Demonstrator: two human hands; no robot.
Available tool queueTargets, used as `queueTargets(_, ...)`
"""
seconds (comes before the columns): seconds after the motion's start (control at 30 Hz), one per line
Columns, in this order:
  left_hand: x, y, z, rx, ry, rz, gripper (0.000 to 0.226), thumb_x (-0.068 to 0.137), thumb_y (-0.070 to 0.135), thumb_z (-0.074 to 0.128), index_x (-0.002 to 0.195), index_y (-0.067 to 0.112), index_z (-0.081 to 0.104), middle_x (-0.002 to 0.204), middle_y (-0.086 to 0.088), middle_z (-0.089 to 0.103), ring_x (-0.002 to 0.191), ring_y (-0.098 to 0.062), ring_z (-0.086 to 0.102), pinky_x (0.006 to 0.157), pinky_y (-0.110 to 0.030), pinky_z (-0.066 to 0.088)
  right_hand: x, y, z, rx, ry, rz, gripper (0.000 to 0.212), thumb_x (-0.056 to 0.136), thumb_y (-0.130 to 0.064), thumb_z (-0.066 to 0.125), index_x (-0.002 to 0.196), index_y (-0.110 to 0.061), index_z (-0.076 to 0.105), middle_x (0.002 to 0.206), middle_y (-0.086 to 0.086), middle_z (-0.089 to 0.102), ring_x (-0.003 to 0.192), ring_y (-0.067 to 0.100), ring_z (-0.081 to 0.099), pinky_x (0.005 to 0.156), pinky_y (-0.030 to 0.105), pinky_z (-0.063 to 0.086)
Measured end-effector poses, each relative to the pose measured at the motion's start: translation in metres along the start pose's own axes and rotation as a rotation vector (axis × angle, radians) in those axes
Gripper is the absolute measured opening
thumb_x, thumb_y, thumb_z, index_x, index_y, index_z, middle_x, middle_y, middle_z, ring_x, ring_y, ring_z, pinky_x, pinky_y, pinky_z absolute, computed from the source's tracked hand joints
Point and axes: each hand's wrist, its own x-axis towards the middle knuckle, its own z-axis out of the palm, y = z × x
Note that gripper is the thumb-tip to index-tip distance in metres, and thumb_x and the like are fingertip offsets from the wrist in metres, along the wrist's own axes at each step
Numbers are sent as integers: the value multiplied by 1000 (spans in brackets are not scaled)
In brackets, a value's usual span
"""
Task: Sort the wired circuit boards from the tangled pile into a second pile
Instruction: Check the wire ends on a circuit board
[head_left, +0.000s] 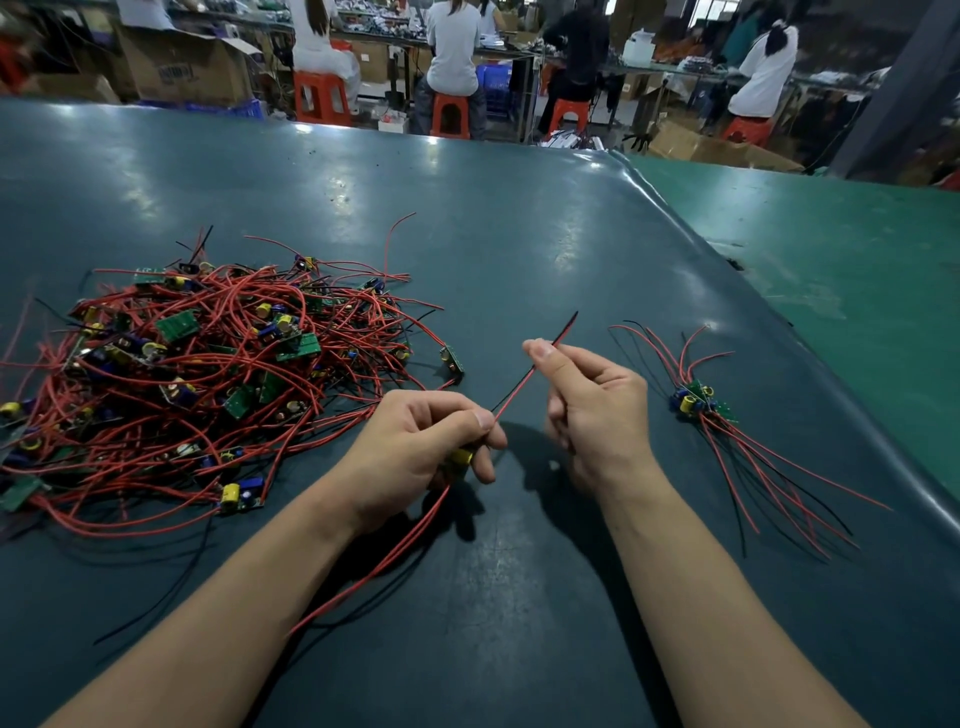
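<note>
A big tangled pile (208, 374) of small green circuit boards with red and black wires lies on the left of the table. A small second pile (698, 402) of boards with wires fanned out lies on the right. My left hand (415, 452) grips one board (461, 457) with a yellow part, between the two piles. Its red and black wires (524, 379) run up and right. My right hand (592, 405) pinches those wires between thumb and forefinger. More of the board's wires trail down below my left hand.
The dark teal table mat (467, 218) ends at a raised edge on the right, beside a brighter green surface (831, 270). One loose board (453, 359) lies at the big pile's right rim. Several people sit on orange stools (449, 114) beyond the table.
</note>
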Motion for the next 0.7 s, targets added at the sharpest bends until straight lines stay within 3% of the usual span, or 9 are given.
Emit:
queueTargets(0.17,-2,-2,-1,6,-47,-5,24,83,25,58,66,17,73,57,-7,65,49,-16,45,46,-18,34,8,-2,-9,107,137,11,27,90,-19,70,64,-15,74,53,6,46,32,9,25,35,15,20)
queueTargets(0.27,-1,-2,-2,-43,-21,-3,17,84,27,69,73,15,74,62,-8,67,51,-16,44,46,-17,32,9,0,-9,121,153,9,24,96,-22,62,75,-13,71,46,0,46,32,8,27,36,15,21)
queueTargets(0.33,0,-2,-2,-78,36,9,21,82,33,66,80,14,74,69,-8,70,51,-10,48,45,-15,37,9,0,-8,124,148,52,23,99,-27,56,86,-12,67,43,-2,44,33,8,28,36,14,23)
queueTargets(0.47,5,-4,-3,-248,155,-8,29,75,32,66,95,11,72,80,-7,72,53,-13,58,50,-21,51,4,0,-5,-26,-23,123,24,97,-34,57,89,-15,70,44,-2,42,34,8,29,37,15,23)
queueTargets(0.6,9,-6,-5,-275,213,-20,40,68,31,70,101,9,63,70,-7,67,51,-11,60,49,-19,51,-6,2,3,-168,-304,120,33,85,-47,64,87,-17,78,45,-3,40,35,9,29,39,16,23)
queueTargets(0.7,10,-7,-7,-275,215,-32,39,65,29,72,95,10,58,68,-7,70,51,-11,59,48,-18,49,-10,1,3,-190,-423,127,31,74,-46,69,80,-17,77,44,-7,40,36,8,31,38,16,24)
